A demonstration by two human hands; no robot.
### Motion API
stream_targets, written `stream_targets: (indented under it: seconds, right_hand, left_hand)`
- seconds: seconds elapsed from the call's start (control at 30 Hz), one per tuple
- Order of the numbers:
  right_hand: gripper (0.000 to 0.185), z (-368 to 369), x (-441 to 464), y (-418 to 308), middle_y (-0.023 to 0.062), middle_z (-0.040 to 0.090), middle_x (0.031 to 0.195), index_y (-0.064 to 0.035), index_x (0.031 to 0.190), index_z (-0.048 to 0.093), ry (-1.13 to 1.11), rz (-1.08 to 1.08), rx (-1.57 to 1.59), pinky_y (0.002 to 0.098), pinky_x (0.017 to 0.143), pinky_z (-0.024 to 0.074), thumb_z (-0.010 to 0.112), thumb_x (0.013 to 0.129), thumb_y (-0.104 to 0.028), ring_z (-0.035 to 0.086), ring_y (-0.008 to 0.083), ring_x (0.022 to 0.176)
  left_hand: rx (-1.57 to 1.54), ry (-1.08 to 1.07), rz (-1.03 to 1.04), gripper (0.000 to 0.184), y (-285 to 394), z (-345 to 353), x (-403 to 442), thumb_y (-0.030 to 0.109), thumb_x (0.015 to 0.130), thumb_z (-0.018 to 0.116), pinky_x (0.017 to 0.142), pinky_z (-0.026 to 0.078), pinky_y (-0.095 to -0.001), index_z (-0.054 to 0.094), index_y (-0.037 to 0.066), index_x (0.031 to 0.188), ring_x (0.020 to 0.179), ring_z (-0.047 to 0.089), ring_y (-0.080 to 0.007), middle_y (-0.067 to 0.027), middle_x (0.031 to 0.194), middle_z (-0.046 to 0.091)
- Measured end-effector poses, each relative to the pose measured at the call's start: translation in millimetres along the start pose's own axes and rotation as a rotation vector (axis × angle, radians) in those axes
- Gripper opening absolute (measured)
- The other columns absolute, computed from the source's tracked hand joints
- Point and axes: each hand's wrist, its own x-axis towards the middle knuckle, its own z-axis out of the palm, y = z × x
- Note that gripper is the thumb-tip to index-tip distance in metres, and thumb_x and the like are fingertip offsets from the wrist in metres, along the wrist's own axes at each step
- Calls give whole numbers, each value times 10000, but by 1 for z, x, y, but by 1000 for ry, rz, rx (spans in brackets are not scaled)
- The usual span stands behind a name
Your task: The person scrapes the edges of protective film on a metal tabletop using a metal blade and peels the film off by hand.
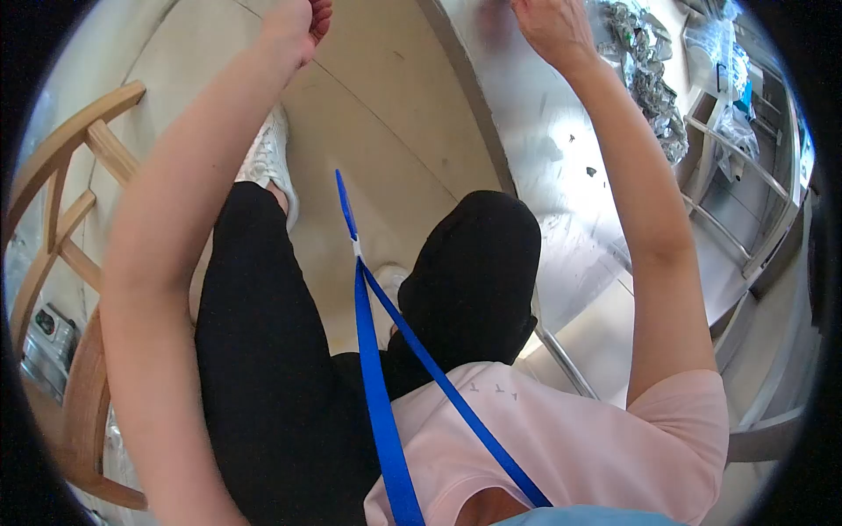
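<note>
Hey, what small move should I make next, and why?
I'd suggest tipping your head up slightly: your left hand and right hand are both cut off by the top edge of the view, so whether either grip holds anything can't be seen. The right shows against the shiny metal surface, the left against the tan floor.

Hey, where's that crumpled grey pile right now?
In the head view, the crumpled grey pile is at upper right, just right of the right hand.
</note>
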Motion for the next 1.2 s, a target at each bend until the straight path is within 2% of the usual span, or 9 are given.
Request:
stream_targets:
  seconds: [0.27, 0.47, 0.57, 0.6, 0.7, 0.87, 0.97, 1.07, 1.2]
  right_hand:
    - [246, 1, -44, -32, 167, 573, 1041, 22, 993, 577, -18, -21, 233, 404, 823, 439, 583, 764, -66, 533, 345, 944]
    - [194, 6, -46, -49, 141, 612, 891, 33, 942, 582, 204, -134, -77, 364, 709, 483, 570, 808, -107, 586, 271, 793]
    - [430, 22, -71, -47, 132, 512, 1154, -38, 1118, 555, 97, -72, -9, 358, 842, 442, 659, 738, -210, 514, 299, 998]
    - [435, 21, -72, -52, 124, 512, 1149, -25, 1107, 554, 87, -61, -3, 354, 856, 434, 667, 723, -196, 502, 290, 1009]
    - [447, 13, -72, -70, 106, 507, 1146, -4, 1088, 553, 48, -20, 11, 346, 882, 419, 684, 692, -167, 481, 274, 1029]
    - [428, 13, -66, -77, 113, 509, 1148, -16, 1077, 553, 26, 4, 48, 345, 864, 424, 686, 697, -163, 485, 279, 1033]
    - [271, 6, -56, -78, 130, 602, 980, 15, 963, 593, 138, 191, 126, 325, 729, 470, 656, 773, -167, 574, 241, 856]
    - [294, -9, -38, -82, 149, 623, 760, 10, 849, 622, -184, 834, 526, 357, 664, 471, 657, 758, -267, 587, 295, 713]
    - [335, 2, -36, -77, 171, 610, 655, 24, 750, 635, -287, 845, 546, 390, 622, 469, 632, 755, -312, 593, 328, 636]
  left_hand:
    - [83, -52, -97, 259, -7, -4, -20, 292, 910, 438, 455, 398, -239, 549, 105, 768, 526, 476, -113, 6, 607, 517]
    - [165, -141, -151, 187, -12, 22, -71, 194, 901, 458, 516, 418, -223, 574, 71, 819, 577, 511, -130, -16, 702, 561]
    - [100, -426, -172, 255, -6, 29, -88, 305, 882, 513, 615, 457, -242, 594, 64, 864, 713, 556, -137, -31, 808, 602]
    - [68, -555, -188, 312, -9, 29, -91, 367, 874, 538, 659, 475, -255, 601, 62, 878, 775, 573, -140, -37, 848, 618]
    - [-45, -688, -208, 279, -17, 36, -102, 343, 863, 570, 705, 486, -257, 586, 73, 934, 838, 585, -140, -34, 891, 614]
    - [-31, -676, -130, 162, -30, 50, -114, 189, 884, 552, 737, 504, -247, 547, 56, 977, 837, 593, -140, -57, 919, 602]
    - [-84, -655, -139, 126, -31, 49, -107, 140, 896, 527, 741, 513, -242, 537, 37, 966, 815, 597, -141, -69, 908, 598]
    - [-119, -646, -159, 121, -34, 48, -97, 129, 899, 516, 738, 521, -242, 534, 23, 956, 801, 599, -140, -72, 894, 598]
    - [-150, -597, -180, 133, -42, 50, -92, 126, 901, 510, 734, 527, -239, 532, 8, 960, 786, 599, -140, -75, 886, 599]
